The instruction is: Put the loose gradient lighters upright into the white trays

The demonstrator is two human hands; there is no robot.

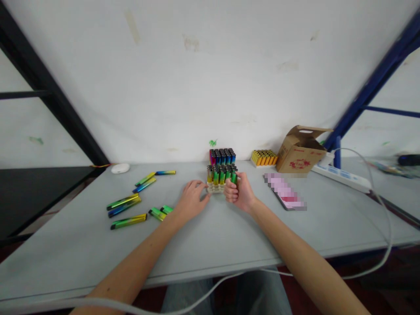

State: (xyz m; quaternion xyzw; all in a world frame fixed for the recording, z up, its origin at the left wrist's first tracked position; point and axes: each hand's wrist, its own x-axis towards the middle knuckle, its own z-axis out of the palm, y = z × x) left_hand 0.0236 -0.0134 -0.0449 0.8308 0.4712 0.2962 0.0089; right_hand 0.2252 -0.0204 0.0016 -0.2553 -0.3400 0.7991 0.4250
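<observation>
A pale tray point(216, 189) with rows of round holes holds upright green-and-yellow lighters point(215, 176) in its back rows; its front holes show bare. My right hand point(241, 192) is closed around a green lighter point(234, 177) at the tray's right front corner. Whether that lighter's lower end sits in a hole is hidden by my fingers. At the tray's left edge rests my left hand point(193, 197), fingers apart and slightly bent, its fingertips touching or very near the tray. Several loose lighters point(128, 221) lie on the table to the left, some partly behind my left forearm.
Behind the tray stands a block of blue and red lighters point(223, 156). A tray of orange lighters point(264, 157) is beside an open cardboard box point(300, 153). Further right are a phone point(285, 191), a power strip point(343, 176) and a white cable point(382, 197). A white case point(120, 168) lies back left.
</observation>
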